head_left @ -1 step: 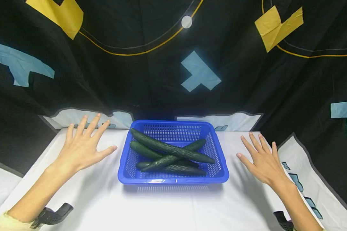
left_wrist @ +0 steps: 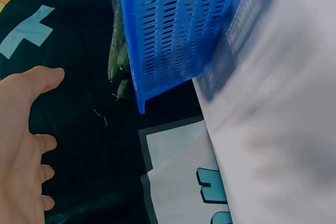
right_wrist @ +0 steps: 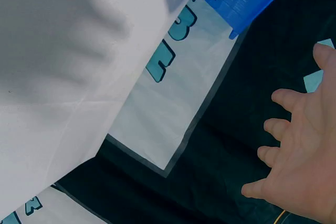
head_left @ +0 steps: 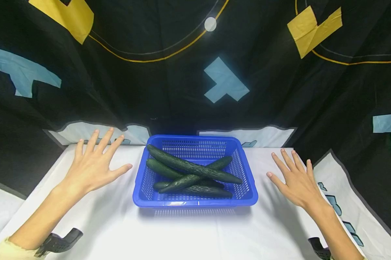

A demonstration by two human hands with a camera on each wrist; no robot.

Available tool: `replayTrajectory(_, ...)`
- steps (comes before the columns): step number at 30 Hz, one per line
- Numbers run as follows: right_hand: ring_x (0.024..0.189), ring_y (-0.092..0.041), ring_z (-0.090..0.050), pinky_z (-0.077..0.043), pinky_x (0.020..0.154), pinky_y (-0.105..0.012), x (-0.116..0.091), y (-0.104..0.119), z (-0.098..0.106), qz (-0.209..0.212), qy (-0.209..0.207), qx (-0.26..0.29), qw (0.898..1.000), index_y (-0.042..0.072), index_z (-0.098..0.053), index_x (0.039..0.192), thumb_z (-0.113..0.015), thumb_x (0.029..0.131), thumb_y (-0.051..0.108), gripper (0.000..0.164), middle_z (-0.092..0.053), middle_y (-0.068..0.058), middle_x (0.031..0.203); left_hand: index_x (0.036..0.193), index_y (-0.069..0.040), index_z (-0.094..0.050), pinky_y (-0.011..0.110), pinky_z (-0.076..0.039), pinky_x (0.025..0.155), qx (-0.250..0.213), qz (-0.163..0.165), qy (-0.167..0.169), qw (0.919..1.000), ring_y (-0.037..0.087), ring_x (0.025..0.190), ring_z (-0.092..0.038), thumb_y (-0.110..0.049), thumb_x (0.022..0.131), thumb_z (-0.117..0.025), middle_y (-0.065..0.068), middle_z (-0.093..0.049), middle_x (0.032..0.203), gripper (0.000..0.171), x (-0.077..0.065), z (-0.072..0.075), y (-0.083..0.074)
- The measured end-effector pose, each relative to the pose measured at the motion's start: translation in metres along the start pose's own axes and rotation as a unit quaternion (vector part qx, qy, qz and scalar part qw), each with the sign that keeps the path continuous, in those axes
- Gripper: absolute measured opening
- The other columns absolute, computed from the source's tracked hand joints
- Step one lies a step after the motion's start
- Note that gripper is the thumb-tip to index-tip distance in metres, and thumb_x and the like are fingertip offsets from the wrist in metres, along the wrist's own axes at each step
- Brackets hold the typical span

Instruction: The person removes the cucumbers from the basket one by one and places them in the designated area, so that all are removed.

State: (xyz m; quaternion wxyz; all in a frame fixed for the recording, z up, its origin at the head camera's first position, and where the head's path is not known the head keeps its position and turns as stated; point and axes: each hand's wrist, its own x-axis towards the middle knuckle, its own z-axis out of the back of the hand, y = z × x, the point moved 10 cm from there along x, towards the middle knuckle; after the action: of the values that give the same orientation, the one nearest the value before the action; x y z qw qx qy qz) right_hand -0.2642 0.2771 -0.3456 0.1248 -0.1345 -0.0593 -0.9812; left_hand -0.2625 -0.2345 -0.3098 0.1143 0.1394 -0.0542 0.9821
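A blue plastic basket (head_left: 195, 203) with slotted walls sits at the middle of the white table. Several dark green cucumbers (head_left: 195, 168) lie crossed over one another inside it, one reaching up to the rim at the back left. My left hand (head_left: 90, 168), fingers spread and palm down, is held to the left of the basket and touches nothing. On the other side, my right hand (head_left: 296, 184) is spread in the same way, apart from the basket. In the left wrist view, cucumber ends (left_wrist: 116, 51) show past the basket rim.
White cloth covers the table (head_left: 195, 234). Behind it hangs a black curtain (head_left: 133, 97) with blue and yellow shapes. Dark wrist straps (head_left: 60, 242) show on both forearms. The hands cast soft shadows on the cloth.
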Motion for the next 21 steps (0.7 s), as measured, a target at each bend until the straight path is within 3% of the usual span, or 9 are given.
replayTrajectory(4, 0.148, -0.045, -0.002, 0.009, 0.112, -0.068, 0.0, 0.0, -0.001, 0.0, 0.006, 0.009, 1.0, 0.01, -0.035, 0.155, -0.047, 0.098, 0.055, 0.073, -0.02, -0.023, 0.161, 0.155, -0.009, -0.032, 0.075, -0.003, 0.11, -0.015, 0.004, 0.006, 0.9999, 0.053, 0.145, -0.006, -0.058, 0.086, -0.063, 0.023, -0.015, 0.162, 0.09, 0.001, -0.001, 0.0)
replayTrajectory(8, 0.147, -0.048, -0.01, 0.004, 0.113, -0.069, 0.0, -0.001, 0.0, 0.003, 0.004, 0.038, 0.999, 0.009, -0.037, 0.154, -0.05, 0.099, 0.05, 0.069, -0.023, -0.025, 0.159, 0.154, -0.005, -0.032, 0.076, -0.01, 0.109, -0.075, 0.004, 0.02, 0.997, 0.053, 0.143, -0.014, -0.053, 0.09, -0.064, 0.025, -0.019, 0.16, 0.087, 0.006, -0.008, -0.004)
replayTrajectory(14, 0.142, -0.05, -0.023, -0.015, 0.112, -0.071, 0.0, 0.004, 0.004, 0.019, -0.019, 0.078, 0.997, 0.007, -0.043, 0.15, -0.054, 0.1, 0.041, 0.06, -0.03, -0.026, 0.156, 0.156, -0.004, -0.028, 0.079, -0.02, 0.104, -0.167, 0.008, 0.033, 0.9854, 0.054, 0.14, -0.022, -0.044, 0.096, -0.061, 0.026, -0.022, 0.159, 0.079, 0.01, -0.027, -0.007)
replayTrajectory(21, 0.14, -0.049, -0.028, -0.025, 0.105, -0.075, 0.004, 0.011, 0.003, 0.023, -0.024, 0.108, 0.994, 0.01, -0.045, 0.149, -0.055, 0.101, 0.037, 0.056, -0.032, -0.024, 0.156, 0.154, -0.001, -0.028, 0.073, -0.023, 0.107, -0.231, -0.014, 0.031, 0.9725, 0.053, 0.139, -0.024, -0.031, 0.099, -0.061, 0.027, -0.026, 0.156, 0.071, 0.008, -0.046, -0.01)
